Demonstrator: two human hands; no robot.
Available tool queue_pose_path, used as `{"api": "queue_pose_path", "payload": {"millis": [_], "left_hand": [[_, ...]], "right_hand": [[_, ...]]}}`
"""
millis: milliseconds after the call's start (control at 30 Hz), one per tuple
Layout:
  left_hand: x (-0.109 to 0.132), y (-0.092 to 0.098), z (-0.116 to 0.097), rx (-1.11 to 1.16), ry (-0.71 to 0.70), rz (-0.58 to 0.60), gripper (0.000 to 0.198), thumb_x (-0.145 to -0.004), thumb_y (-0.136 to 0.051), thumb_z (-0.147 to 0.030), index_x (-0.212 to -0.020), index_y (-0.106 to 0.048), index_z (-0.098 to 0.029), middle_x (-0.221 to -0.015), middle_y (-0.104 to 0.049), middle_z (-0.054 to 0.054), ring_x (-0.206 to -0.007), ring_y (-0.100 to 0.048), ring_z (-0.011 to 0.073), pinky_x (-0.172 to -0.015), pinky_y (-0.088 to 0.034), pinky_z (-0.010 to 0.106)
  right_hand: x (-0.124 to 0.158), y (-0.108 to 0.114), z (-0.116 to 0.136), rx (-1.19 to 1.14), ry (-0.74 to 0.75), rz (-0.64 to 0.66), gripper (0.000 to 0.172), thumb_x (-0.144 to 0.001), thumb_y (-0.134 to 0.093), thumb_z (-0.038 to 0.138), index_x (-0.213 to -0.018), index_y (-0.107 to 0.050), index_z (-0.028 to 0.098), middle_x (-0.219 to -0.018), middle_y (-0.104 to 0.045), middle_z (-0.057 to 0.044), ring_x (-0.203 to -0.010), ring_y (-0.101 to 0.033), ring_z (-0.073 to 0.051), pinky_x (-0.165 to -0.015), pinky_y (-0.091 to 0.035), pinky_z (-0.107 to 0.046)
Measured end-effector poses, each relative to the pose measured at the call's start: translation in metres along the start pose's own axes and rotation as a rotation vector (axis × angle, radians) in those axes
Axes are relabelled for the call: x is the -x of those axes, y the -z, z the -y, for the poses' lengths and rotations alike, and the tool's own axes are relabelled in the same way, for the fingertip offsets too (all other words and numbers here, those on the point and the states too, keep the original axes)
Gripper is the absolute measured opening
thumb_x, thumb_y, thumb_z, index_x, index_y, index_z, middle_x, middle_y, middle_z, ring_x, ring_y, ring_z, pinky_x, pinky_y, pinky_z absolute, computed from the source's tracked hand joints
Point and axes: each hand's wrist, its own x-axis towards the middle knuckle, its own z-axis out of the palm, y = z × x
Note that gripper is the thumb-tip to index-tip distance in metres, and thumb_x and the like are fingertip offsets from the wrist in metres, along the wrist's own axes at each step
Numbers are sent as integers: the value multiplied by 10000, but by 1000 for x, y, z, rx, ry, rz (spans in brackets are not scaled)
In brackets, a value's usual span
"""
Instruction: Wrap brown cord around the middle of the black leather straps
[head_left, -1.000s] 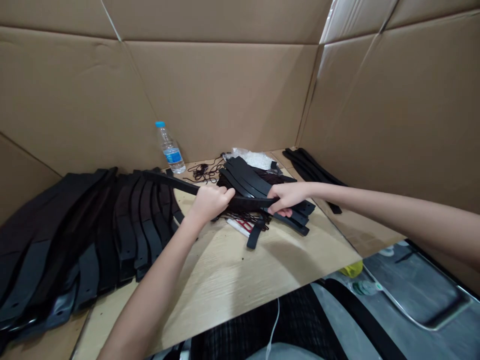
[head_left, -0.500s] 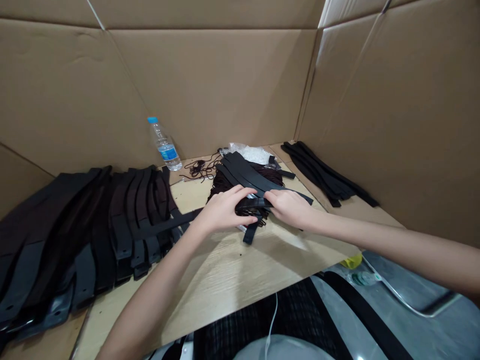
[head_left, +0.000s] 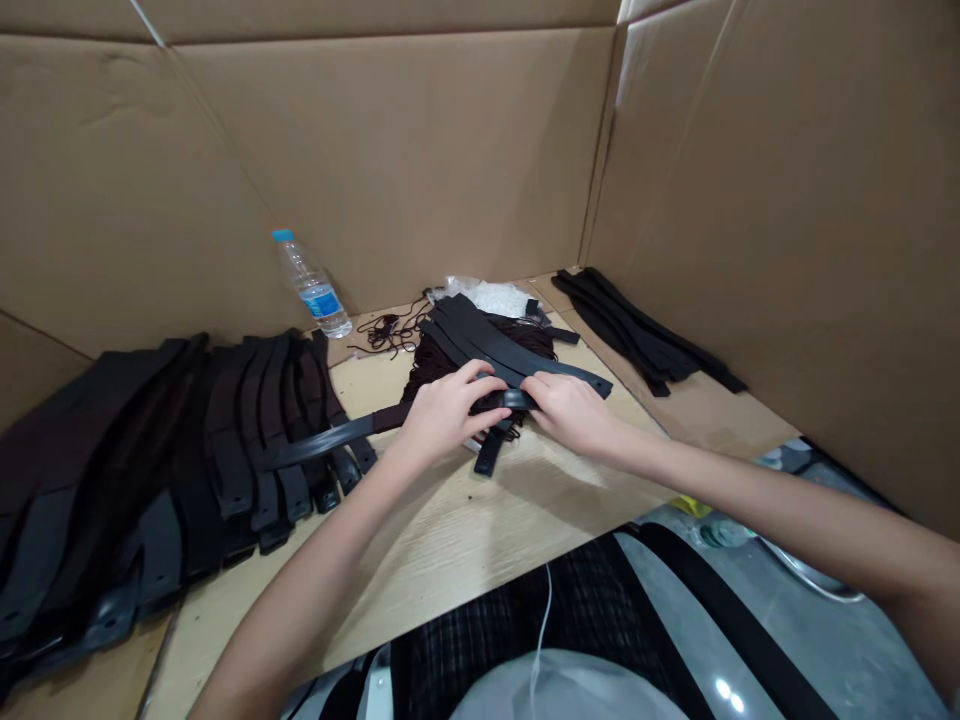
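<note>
My left hand [head_left: 448,405] is closed round a long black strap [head_left: 337,437], thumb below and fingers above it. The strap's free end reaches left over the heap of finished-looking straps [head_left: 255,420]. At its right part my right hand [head_left: 566,408] pinches the same strap, its fingertips close to my left fingertips. Under and behind my hands lie several flat black strips [head_left: 487,335] on a bundle of dark brown cord [head_left: 424,365]. A short black strip end [head_left: 489,452] sticks out below my hands.
A water bottle with a blue cap [head_left: 315,290] leans against the cardboard wall [head_left: 390,150]. Beside it lie loose cord [head_left: 390,330] and a clear plastic bag [head_left: 487,297]. More black strips [head_left: 626,330] lie along the right wall. The wooden board [head_left: 420,540] ends at my lap.
The strap has turned in my hands, and its left part now shows a shiny side. My hands remain close together on it. The view has shifted slightly.
</note>
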Motion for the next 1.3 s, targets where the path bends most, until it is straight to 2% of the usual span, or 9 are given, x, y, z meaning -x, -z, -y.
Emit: {"api": "queue_pose_path", "payload": {"millis": [100,200,300,667,933,1000,1100,1167,1300], "left_hand": [[1,2,6,-29,-57,-11,289,-899,-590,-426,-1094,-673,-229,-1251,-622,63,-1032,-649,234,-924,-489,400],[3,5,10,-34,-72,-1,274,-891,-601,-415,-1087,-667,-235,-1248,-627,68,-1099,-624,253,-1092,-327,558],[4,7,11,-19,-69,16,268,-893,-591,-410,-1089,-660,-240,-1257,-622,74,-1124,-613,263,-1108,-262,612],[6,9,11,-4,-71,52,265,-882,-590,-405,-1064,-648,-220,-1146,-649,65,-1025,-636,251,-1094,-249,636],[9,9,6,-62,-96,52,251,-903,-553,-399,-1060,-622,-216,-1093,-683,62,-1003,-645,245,-1101,-262,593],[10,7,5,-61,-105,48,250,-908,-553,-388,-1065,-608,-201,-1069,-701,62,-994,-658,246,-1079,-321,544],[10,3,5,-33,-65,84,286,-907,-562,-427,-1065,-596,-192,-997,-730,54,-873,-690,232,-860,-488,398],[11,0,5,-39,-43,79,306,-897,-574,-458,-1049,-597,-193,-970,-735,49,-815,-696,227,-705,-492,330],[14,-8,5,-126,-106,-41,244,-895,-597,-410,-992,-597,-186,-922,-737,41,-797,-698,220,-640,-462,296]], "right_hand": [[3,1,-2,-16,-19,11,202,-897,-488,85,-1028,-642,92,-995,-683,-141,-876,-635,-228,-666,-346,-287],[5,2,-3,-26,-37,17,195,-891,-498,81,-1010,-652,93,-983,-685,-138,-862,-634,-224,-653,-343,-285],[8,1,-5,-34,-41,6,188,-881,-519,83,-1006,-659,100,-977,-687,-130,-863,-634,-224,-654,-354,-282],[30,-11,-21,-114,-85,-61,173,-831,-572,72,-975,-664,101,-982,-683,-140,-884,-643,-250,-716,-439,-317],[33,-28,-23,-82,-37,-215,179,-787,-512,53,-874,-646,134,-862,-672,-107,-779,-622,-225,-668,-430,-314],[35,-34,-24,-66,-32,-289,185,-776,-492,48,-844,-637,140,-837,-661,-107,-772,-616,-230,-662,-427,-320],[40,-41,-26,-51,-10,-400,181,-774,-478,56,-821,-628,147,-795,-641,-96,-761,-609,-229,-656,-427,-318],[44,-45,-26,-48,12,-465,150,-792,-487,93,-822,-622,149,-782,-632,-91,-758,-605,-228,-665,-437,-318],[49,-48,-24,-61,28,-505,107,-810,-496,149,-831,-602,151,-790,-626,-93,-756,-595,-231,-664,-439,-324]]}}
